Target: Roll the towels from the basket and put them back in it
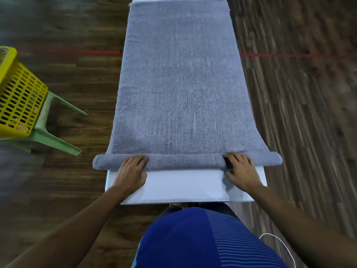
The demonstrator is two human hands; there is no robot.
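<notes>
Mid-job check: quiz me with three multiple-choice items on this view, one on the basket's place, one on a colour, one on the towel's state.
1. Where is the basket? A) floor, right B) green stool, left C) a shelf
2. The towel is: A) grey B) white C) red
3. The towel is: A) fully rolled B) all flat C) rolled at the near end only
Answers: B, it sits on the stool; A, its pile is grey; C, left hand and right hand curl over a short roll, the rest flat.
</notes>
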